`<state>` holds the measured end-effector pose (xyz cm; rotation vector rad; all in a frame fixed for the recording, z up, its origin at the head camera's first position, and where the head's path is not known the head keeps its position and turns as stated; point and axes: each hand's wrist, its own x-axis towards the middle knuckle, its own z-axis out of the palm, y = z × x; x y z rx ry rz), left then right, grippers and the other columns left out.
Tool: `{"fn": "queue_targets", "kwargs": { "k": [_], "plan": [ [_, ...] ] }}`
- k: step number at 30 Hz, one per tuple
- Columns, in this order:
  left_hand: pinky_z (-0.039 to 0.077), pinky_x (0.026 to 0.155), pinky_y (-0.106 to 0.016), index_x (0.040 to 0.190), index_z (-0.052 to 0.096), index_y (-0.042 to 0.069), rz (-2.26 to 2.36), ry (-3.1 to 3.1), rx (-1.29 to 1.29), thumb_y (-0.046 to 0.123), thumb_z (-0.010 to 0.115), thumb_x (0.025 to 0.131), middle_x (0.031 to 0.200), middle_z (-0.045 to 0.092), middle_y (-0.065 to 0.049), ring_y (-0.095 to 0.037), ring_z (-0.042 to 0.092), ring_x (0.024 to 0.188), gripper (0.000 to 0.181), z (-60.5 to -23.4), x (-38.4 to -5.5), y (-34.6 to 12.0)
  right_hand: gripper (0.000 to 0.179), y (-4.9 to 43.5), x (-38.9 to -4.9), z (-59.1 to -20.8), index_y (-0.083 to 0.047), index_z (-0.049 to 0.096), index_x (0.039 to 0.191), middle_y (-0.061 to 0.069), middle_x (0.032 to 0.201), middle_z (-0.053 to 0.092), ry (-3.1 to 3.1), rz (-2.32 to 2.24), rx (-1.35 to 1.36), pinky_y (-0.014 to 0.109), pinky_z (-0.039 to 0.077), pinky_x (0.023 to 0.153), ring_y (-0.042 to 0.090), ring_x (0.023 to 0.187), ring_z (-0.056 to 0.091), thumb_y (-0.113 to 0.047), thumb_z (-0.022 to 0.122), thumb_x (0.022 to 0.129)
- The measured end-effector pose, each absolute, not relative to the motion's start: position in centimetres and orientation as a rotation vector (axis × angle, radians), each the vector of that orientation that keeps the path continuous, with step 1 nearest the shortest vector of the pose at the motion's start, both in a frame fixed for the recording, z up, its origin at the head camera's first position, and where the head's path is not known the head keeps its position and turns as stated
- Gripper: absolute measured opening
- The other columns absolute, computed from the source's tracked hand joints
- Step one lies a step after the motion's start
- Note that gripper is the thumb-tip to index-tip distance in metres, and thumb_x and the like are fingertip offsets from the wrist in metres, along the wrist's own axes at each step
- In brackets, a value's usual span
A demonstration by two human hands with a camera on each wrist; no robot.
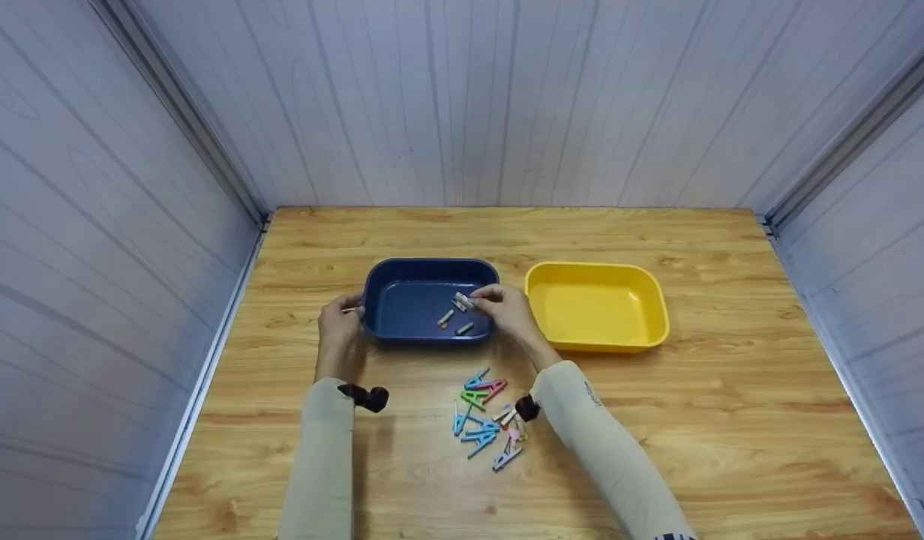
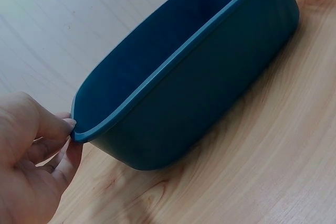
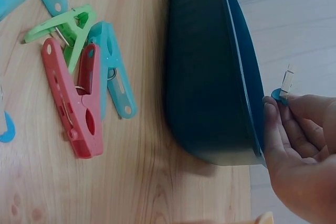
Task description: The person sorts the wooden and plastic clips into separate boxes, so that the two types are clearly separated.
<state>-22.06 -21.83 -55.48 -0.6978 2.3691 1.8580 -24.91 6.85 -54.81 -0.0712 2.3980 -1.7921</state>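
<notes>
My left hand (image 1: pixel 339 326) pinches the left end of the dark blue bin's rim (image 2: pixel 157 72), thumb on top and fingers beneath. Over the right end of that bin (image 1: pixel 387 300), my right hand (image 1: pixel 507 309) pinches a small wooden clothespin (image 3: pixel 287 81) that carries a blue decoration. Below it, several small clothespins (image 1: pixel 445 318) lie on the bin's floor. In the right wrist view, my right hand (image 3: pixel 304 135) is at the bin's rim, with the clothespin sticking up past thumb and forefinger.
In front of the bins lies a loose pile of plastic clothespins, among them a red one (image 3: pixel 73 103), a green one (image 3: pixel 65 27) and blue ones, with some small decorated clothespins (image 1: pixel 514 433). A yellow bin (image 1: pixel 597 348) stands to the right. Pale panels (image 1: pixel 462 105) enclose the wooden table (image 1: pixel 732 390).
</notes>
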Motion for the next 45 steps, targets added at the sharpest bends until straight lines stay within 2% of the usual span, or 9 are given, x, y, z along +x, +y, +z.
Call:
{"fn": "queue_targets", "kwargs": {
  "k": [8, 16, 23, 38, 45],
  "plan": [
    [0.045, 0.085, -0.028, 0.125, 0.06, 0.002, 1.888, 2.355, -0.709, 0.003, 0.05, 0.095, 0.119, 0.06, -0.017, -0.024, 0.056, 0.105, 0.032, -55.4, -22.2, -21.7, 0.014, 6.8, -24.9, -54.9, 0.001, 0.072, 0.099, 0.015, 0.099, 0.071, 2.414, -1.793, -0.097, 0.028, 0.056, 0.078, 0.02, 0.087, 0.068, 0.001, 0.064, 0.087],
    [0.045, 0.084, -0.027, 0.124, 0.061, 0.003, 1.933, 2.316, -0.752, 0.0, 0.05, 0.094, 0.117, 0.059, -0.015, -0.023, 0.055, 0.104, 0.032, -55.4, -22.4, -21.6, 0.014, 6.8, -24.9, -55.0, 0.002, 0.071, 0.1, 0.016, 0.1, 0.071, 2.366, -1.837, -0.109, 0.029, 0.056, 0.08, 0.02, 0.087, 0.068, 0.001, 0.064, 0.088],
    [0.045, 0.087, -0.029, 0.126, 0.059, 0.003, 1.957, 2.268, -0.75, 0.001, 0.048, 0.095, 0.122, 0.057, -0.015, -0.025, 0.054, 0.109, 0.033, -55.4, -22.3, -21.7, 0.014, 7.1, -24.7, -54.6, 0.001, 0.071, 0.101, 0.015, 0.1, 0.071, 2.336, -1.863, -0.123, 0.029, 0.055, 0.081, 0.02, 0.09, 0.068, -0.003, 0.064, 0.089],
    [0.045, 0.087, -0.029, 0.124, 0.059, 0.002, 1.95, 2.262, -0.74, 0.0, 0.047, 0.095, 0.122, 0.057, -0.016, -0.025, 0.053, 0.109, 0.032, -55.3, -22.2, -21.8, 0.014, 9.0, -23.6, -54.4, -0.004, 0.072, 0.101, 0.011, 0.099, 0.071, 2.316, -1.836, -0.144, 0.028, 0.054, 0.083, 0.015, 0.089, 0.066, -0.008, 0.064, 0.09],
    [0.046, 0.088, -0.031, 0.126, 0.058, 0.001, 1.984, 2.226, -0.758, -0.001, 0.046, 0.095, 0.123, 0.057, -0.017, -0.027, 0.054, 0.111, 0.033, -55.4, -22.2, -21.6, 0.018, 10.0, -22.5, -53.7, 0.003, 0.068, 0.105, 0.017, 0.104, 0.069, 2.199, -1.906, -0.204, 0.034, 0.054, 0.087, 0.018, 0.091, 0.066, -0.006, 0.062, 0.091]
  ]
}}
